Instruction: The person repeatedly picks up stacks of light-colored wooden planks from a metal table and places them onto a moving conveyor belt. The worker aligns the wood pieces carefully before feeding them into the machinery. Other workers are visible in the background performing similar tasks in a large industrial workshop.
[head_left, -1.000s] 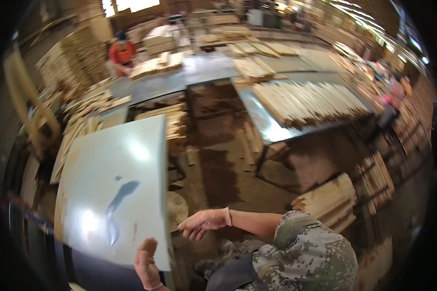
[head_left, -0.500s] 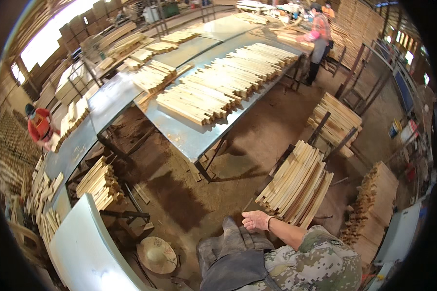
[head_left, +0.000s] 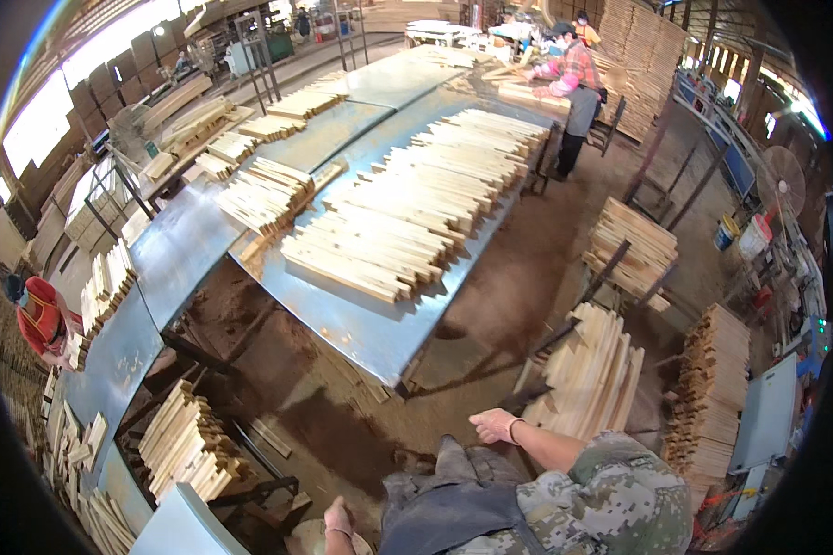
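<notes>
My right hand [head_left: 496, 425], in a pale pink glove, hangs in the air in front of my dark apron [head_left: 453, 518]. Its fingers are curled in, and nothing shows in them. Just beyond and to the right of it, a stack of wooden strips [head_left: 590, 375] rests on a metal rack. Low in the picture, my left hand [head_left: 339, 520] is also gloved and curled, seemingly with nothing in it. Under that hand a round, pale, hat-like thing [head_left: 307, 535] shows in part.
A metal-topped table [head_left: 342, 333] ahead bears a long row of wooden strips [head_left: 416, 203]. More strip stacks [head_left: 190, 444] stand at left and right. One person [head_left: 42, 314] works at the far left, another [head_left: 578, 83] at the table's far end. A pale blue panel [head_left: 190, 527] juts in below.
My view has shifted, and the table has come nearer. My left hand has come into view at the bottom. The pale blue panel has slid mostly out of view.
</notes>
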The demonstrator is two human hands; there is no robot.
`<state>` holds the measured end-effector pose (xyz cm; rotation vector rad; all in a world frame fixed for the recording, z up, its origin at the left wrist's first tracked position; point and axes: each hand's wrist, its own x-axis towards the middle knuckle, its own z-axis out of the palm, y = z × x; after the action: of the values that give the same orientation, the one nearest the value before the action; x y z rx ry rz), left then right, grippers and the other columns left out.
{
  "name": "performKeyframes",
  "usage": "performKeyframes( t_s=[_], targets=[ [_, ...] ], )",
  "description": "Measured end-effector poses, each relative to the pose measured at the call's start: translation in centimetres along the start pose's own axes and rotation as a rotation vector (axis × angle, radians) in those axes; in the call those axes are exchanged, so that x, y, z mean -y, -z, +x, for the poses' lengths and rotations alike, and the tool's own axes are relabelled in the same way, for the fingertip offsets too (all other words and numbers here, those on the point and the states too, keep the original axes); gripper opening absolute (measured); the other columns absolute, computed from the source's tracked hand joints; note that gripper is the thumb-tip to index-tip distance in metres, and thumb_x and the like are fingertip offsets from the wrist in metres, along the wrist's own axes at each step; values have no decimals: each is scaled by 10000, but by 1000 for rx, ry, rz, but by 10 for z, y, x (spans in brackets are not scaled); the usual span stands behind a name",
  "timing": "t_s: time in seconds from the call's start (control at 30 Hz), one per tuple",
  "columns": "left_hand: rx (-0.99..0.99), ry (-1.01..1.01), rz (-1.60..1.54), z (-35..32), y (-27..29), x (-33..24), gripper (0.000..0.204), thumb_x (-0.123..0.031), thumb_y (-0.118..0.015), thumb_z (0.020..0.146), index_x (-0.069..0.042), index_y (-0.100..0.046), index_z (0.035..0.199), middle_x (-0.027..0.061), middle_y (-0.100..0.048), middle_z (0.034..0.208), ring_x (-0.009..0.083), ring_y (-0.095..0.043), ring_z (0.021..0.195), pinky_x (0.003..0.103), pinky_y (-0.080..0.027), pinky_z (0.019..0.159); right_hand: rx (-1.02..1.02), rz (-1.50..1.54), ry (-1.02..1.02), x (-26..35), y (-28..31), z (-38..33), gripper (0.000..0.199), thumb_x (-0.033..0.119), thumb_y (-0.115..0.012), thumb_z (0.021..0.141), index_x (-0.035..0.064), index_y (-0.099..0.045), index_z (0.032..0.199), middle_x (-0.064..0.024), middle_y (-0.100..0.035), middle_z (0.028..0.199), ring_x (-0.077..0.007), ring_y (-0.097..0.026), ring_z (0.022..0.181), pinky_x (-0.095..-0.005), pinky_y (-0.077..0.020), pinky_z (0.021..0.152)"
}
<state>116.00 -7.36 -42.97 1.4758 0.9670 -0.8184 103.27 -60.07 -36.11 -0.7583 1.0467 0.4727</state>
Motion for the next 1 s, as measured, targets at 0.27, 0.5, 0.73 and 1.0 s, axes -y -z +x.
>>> performKeyframes(
  t_s=[0.27,0.5,0.73,1.0],
  targets=[
    [342,-284,-10,28,-122,-240,216,-253,-654,949,-205,-541,772,-49,-526,683,122,-492,557,298,-336,512,81,199,33,97,-13,48,336,263,-526,1094,201,-406,786,32,-324,624,-152,-333,500,-350,-261,471],
    [228,-9,354,24,-189,-207,215,-294,-684,918,-181,-636,740,-1,-606,719,173,-568,623,354,-422,552,-194,-279,494,257,-2,77,118,242,-601,1029,171,-511,1057,-58,-550,918,-270,-570,790,-475,-417,689],
    [35,100,457,6,-141,-164,452,-483,-615,1017,-75,-742,869,68,-687,839,231,-610,793,423,-509,723,-882,-386,921,453,30,137,950,360,-811,852,19,-380,1627,-283,-597,1485,-390,-585,1365,-418,-450,1139],
    [-80,124,470,-21,-246,-274,493,-465,-675,989,-16,-791,1155,92,-759,1062,266,-659,971,427,-531,904,-860,-311,772,569,91,224,933,273,-767,916,58,-292,1689,-239,-481,1632,-361,-482,1492,-391,-380,1219]
  ],
)
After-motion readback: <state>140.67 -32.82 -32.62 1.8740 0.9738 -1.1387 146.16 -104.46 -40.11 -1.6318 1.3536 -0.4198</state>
